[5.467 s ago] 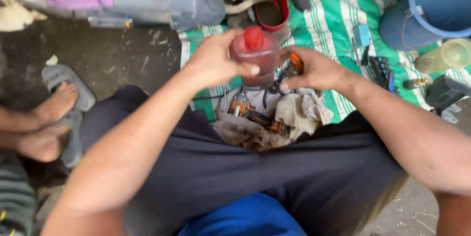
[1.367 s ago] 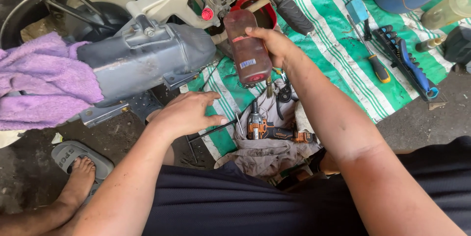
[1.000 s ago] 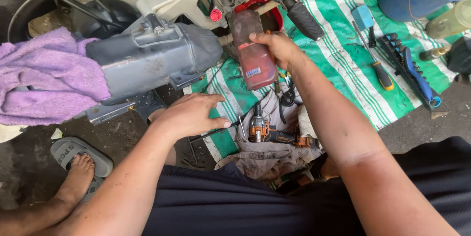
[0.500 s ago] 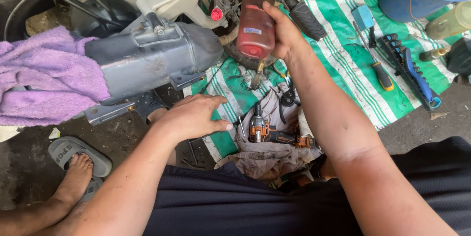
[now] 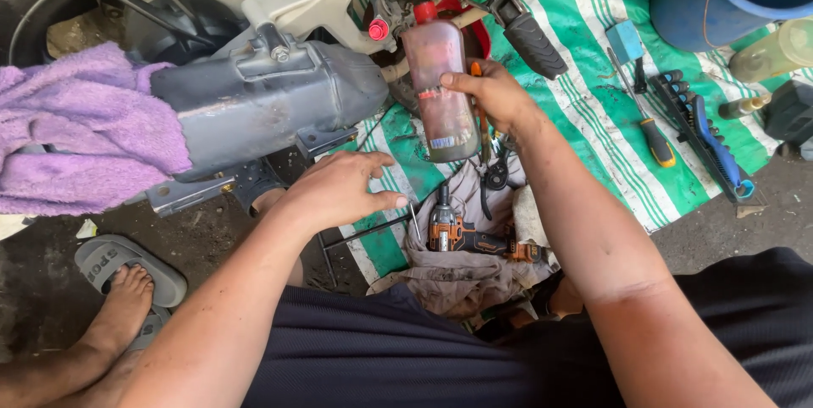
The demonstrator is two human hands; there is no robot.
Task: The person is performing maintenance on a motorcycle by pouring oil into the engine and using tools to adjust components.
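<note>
Right hand point(image 5: 495, 96) grips the oil bottle point(image 5: 440, 90) upright, close beside the exhaust point(image 5: 262, 107); left hand point(image 5: 343, 192) hovers open.

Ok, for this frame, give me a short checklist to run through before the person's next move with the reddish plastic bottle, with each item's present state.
1. Right hand grips the reddish translucent plastic bottle firmly: ok.
2. Bottle's red cap is on: ok.
3. Bottle upright: ok, slightly tilted.
4. Left hand free, fingers spread above the green-and-white striped mat: ok.
5. Orange-and-black cordless driver lies on the grey rag, apart from both hands: ok.
6. Fill opening on the motorcycle engine uncovered: cannot tell.
</note>
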